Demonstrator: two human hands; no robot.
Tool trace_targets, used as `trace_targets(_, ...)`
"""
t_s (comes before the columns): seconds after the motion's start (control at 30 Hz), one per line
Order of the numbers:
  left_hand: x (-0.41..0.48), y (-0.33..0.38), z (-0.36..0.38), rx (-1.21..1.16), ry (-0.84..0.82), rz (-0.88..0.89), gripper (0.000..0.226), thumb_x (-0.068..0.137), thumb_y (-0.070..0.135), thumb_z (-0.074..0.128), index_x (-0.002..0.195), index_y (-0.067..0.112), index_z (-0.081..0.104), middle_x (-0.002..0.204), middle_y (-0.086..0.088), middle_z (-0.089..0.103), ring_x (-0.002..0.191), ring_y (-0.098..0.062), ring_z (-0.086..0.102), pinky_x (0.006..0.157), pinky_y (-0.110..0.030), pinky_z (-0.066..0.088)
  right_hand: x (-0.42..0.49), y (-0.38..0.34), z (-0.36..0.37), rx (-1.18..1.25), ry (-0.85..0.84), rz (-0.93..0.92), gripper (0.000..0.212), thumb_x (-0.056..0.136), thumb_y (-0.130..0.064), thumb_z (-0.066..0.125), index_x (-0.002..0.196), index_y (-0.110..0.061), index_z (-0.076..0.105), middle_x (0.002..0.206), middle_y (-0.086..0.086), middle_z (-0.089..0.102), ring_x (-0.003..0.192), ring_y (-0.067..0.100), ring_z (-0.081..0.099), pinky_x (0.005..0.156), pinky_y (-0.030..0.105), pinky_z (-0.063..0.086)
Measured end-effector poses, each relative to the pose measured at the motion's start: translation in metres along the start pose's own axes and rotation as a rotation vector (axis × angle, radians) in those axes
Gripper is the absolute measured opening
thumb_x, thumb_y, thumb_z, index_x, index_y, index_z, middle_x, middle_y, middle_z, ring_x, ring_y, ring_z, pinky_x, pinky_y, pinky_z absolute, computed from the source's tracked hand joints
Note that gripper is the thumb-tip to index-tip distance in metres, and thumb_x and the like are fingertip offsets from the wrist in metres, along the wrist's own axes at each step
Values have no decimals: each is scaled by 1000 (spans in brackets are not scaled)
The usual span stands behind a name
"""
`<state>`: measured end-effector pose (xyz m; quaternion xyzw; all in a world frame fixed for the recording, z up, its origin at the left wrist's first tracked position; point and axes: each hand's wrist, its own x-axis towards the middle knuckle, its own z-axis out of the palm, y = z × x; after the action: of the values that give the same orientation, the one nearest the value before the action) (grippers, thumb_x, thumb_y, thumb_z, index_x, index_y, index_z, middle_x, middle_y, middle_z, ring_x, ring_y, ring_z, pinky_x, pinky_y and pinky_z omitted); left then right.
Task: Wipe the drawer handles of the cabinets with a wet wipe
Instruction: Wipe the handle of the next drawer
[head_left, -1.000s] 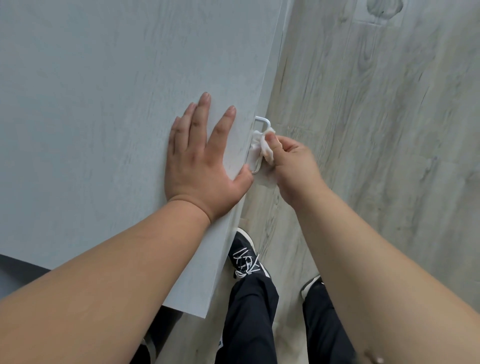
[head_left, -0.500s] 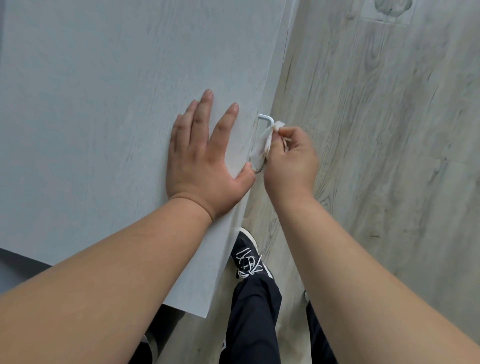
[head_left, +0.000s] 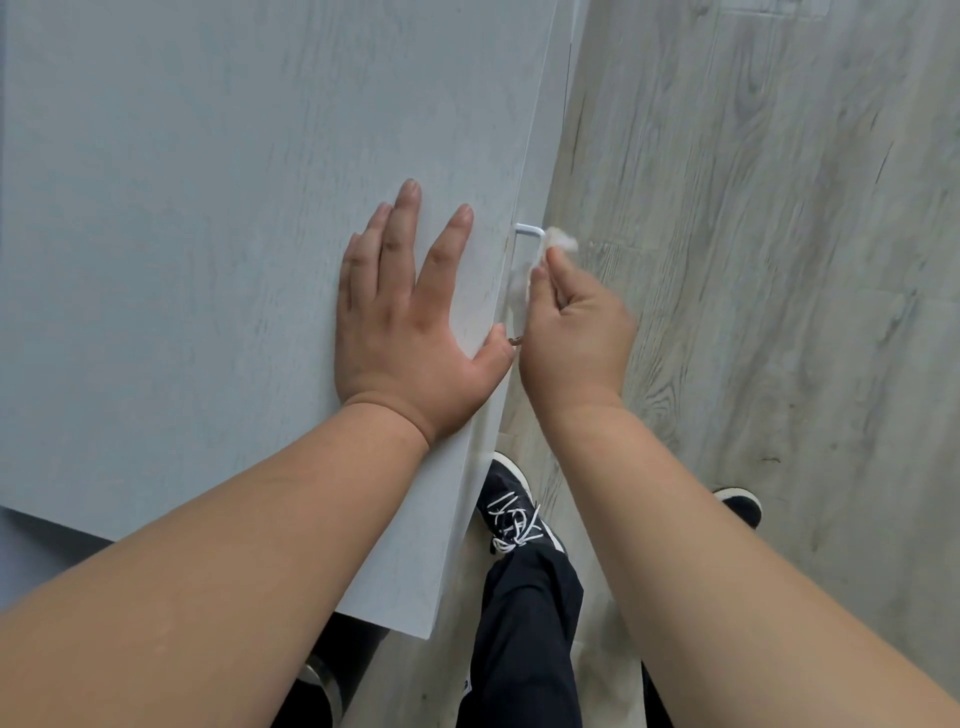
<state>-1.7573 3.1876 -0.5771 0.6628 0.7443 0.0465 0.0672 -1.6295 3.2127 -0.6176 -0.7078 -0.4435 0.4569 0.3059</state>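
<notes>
Rotated since a second earlier, the right hand pinched the wet wipe against the upper half of the handle; the left hand lay spread flat just left of the handle.

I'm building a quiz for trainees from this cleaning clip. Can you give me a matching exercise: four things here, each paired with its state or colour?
Things:
1. left hand
2. right hand
3. handle
4. shoe

States:
A. black with white laces
B. flat on the cabinet
C. pinches the wet wipe
D. white, with the wipe against it

Pairs: 1-B, 2-C, 3-D, 4-A
</notes>
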Motion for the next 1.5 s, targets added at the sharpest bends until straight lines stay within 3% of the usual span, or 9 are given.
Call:
trace_targets(0.1,-1,-1,0,-17,5,8,89,77,55,58,159,24,39,170,-15,23,155,-37,23,124,-56,23,-11,7,-6,-3,-39,23,20,101,-24,61,90,-17,75,65,-8,64,62,11,56,65,34,48)
trace_targets(0.2,-1,-1,0,-2,1,8,90,77,56,58,159,24,38,170,-15,23,155,-37,23,124,-55,22,7,-1,1,-52,-7,22,29,100,-26,61,71,-26,56,50,-18,45,52,6,40,57,25,32)
trace_targets(0.57,0,0,0,-12,15,14,88,77,53,60,158,22,42,169,-16,26,154,-38,25,123,-56,25,-4,5,-2,-66,-11,16,42,101,-27,60,65,-14,42,51,-9,38,51,10,33,51,24,25)
trace_targets(0.93,0,0,0,-17,3,8,87,79,56,57,158,23,41,170,-15,24,155,-37,24,123,-55,24,-9,11,-5,-34,-24,14,31,101,-29,61,83,-6,70,57,-2,52,57,12,47,62,36,44)
trace_targets(1.03,0,0,0,-15,7,9,87,79,55,59,158,24,41,170,-14,24,155,-36,24,123,-55,24,-20,14,-4,-15,-65,68,25,104,-31,59,90,-17,75,56,-16,53,56,3,49,60,22,41)
trace_targets(1.13,0,0,0,-17,5,9,88,78,55,60,158,24,40,170,-14,24,155,-36,24,123,-56,24,-34,18,-8,-20,-125,78,23,104,-29,59,82,-28,65,56,-30,52,58,-5,51,57,9,32)
trace_targets(1.27,-1,0,0,-21,9,7,88,79,57,61,158,24,41,170,-14,25,154,-36,25,123,-55,25,-14,15,-7,-111,-97,6,29,102,-32,61,76,-22,54,51,-15,46,53,4,45,56,23,31)
trace_targets(1.37,0,0,0,-30,16,5,87,80,58,59,158,24,42,169,-14,25,154,-36,26,123,-55,25,-22,17,-3,-129,-81,-15,28,103,-31,59,77,-26,49,50,-15,42,52,2,45,54,16,29)
trace_targets(1.5,-1,0,-1,-42,17,5,88,77,57,57,157,24,42,169,-14,25,154,-36,26,124,-55,25,-42,22,-4,-101,-145,82,28,104,-31,57,77,-22,60,56,-10,49,56,6,45,57,26,36)
